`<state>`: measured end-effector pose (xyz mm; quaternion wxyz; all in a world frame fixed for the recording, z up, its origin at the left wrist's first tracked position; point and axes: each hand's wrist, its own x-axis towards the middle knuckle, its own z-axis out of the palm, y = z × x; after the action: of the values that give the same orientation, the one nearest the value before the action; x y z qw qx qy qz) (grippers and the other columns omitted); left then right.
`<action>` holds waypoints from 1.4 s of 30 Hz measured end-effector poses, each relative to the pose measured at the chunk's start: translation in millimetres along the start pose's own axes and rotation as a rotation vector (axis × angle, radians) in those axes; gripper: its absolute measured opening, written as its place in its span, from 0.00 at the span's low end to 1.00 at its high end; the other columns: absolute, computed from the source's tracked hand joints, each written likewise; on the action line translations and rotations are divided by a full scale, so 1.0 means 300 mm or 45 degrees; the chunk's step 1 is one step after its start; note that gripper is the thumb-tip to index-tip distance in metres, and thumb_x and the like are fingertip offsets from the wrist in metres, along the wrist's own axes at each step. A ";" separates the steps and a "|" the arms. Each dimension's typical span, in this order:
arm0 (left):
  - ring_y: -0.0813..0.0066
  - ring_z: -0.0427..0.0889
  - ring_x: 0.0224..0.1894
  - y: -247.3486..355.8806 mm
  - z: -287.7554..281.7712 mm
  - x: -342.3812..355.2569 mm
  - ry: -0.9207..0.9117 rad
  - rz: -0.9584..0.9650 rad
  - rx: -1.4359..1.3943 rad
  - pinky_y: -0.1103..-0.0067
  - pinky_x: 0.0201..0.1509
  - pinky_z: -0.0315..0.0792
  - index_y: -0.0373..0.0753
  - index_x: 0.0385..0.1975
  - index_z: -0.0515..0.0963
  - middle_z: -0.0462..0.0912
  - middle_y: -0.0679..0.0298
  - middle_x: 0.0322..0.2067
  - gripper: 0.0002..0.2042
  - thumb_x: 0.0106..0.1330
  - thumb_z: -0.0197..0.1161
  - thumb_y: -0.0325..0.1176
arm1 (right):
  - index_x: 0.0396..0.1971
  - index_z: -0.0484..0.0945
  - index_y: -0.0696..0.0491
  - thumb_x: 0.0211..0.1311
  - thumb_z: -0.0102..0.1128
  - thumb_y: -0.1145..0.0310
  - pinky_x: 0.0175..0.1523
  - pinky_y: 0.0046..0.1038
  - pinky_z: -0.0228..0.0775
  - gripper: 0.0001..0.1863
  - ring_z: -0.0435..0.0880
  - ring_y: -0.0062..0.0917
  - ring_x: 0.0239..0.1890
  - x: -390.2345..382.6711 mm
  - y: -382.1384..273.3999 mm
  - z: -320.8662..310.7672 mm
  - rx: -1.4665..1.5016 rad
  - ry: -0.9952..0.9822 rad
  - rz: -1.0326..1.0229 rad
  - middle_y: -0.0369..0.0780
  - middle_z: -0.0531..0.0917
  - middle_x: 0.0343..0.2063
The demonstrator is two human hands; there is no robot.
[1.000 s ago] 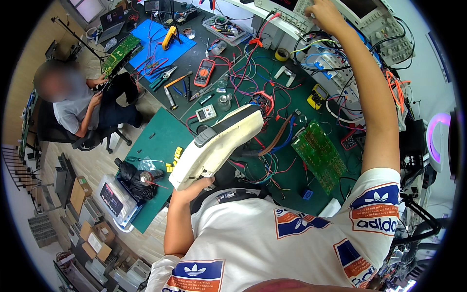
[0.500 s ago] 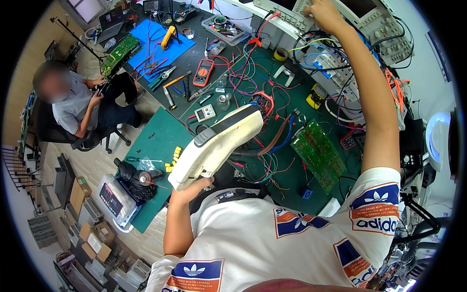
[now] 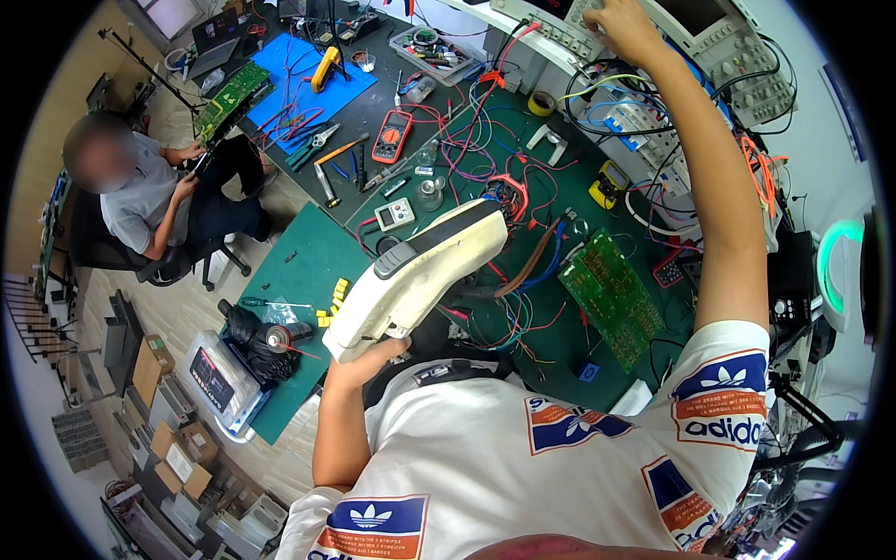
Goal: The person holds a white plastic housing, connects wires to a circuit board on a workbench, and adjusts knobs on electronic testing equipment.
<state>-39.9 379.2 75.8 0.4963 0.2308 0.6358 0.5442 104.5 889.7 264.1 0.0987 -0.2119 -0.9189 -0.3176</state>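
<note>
Head view: gripping cream handheld device (image 3: pixel 420 266) in closed left hand (image 3: pixel 367 362), left of green circuit board (image 3: pixel 614 297); reaching beyond that board with half-curled right hand (image 3: pixel 614 24) to bench instrument (image 3: pixel 549 26), hold unclear. Apparently midway: pickup done, release not yet.

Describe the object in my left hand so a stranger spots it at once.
Find the green bench surface, then your left hand at its near side. That hand holds a long, bulky cream casing with a dark strip along its top. Its large size sets it apart from the small white meter and little yellow blocks nearby.
</note>
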 end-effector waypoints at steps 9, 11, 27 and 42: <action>0.74 0.78 0.42 -0.009 -0.003 0.006 0.002 0.014 -0.023 0.79 0.45 0.72 0.32 0.50 0.75 0.81 0.61 0.42 0.28 0.43 0.68 0.19 | 0.31 0.84 0.48 0.47 0.57 0.71 0.61 0.38 0.62 0.10 0.66 0.45 0.59 0.004 0.002 -0.014 0.038 -0.020 -0.018 0.52 0.68 0.57; 0.74 0.78 0.43 -0.013 -0.004 0.007 -0.004 0.020 -0.038 0.79 0.45 0.72 0.32 0.50 0.75 0.80 0.61 0.42 0.28 0.43 0.67 0.18 | 0.30 0.85 0.48 0.47 0.57 0.71 0.61 0.38 0.62 0.10 0.66 0.44 0.59 0.003 -0.002 -0.019 0.044 -0.022 -0.013 0.51 0.68 0.57; 0.75 0.78 0.41 0.007 0.000 0.007 -0.016 -0.003 -0.040 0.79 0.44 0.73 0.33 0.50 0.75 0.80 0.62 0.41 0.27 0.43 0.67 0.18 | 0.31 0.85 0.47 0.49 0.58 0.71 0.62 0.36 0.61 0.10 0.66 0.43 0.59 0.004 0.001 -0.026 0.087 -0.049 0.014 0.49 0.67 0.59; 0.74 0.78 0.43 -0.001 0.000 0.008 -0.009 -0.009 -0.029 0.79 0.45 0.72 0.32 0.51 0.74 0.80 0.62 0.42 0.28 0.43 0.67 0.17 | 0.31 0.85 0.49 0.49 0.57 0.71 0.62 0.37 0.62 0.10 0.65 0.43 0.60 0.005 -0.014 -0.039 0.046 -0.063 0.039 0.49 0.67 0.58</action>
<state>-40.7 381.1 74.5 0.5028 0.2249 0.6288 0.5489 101.7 879.9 271.3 0.0848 -0.2320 -0.9233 -0.2941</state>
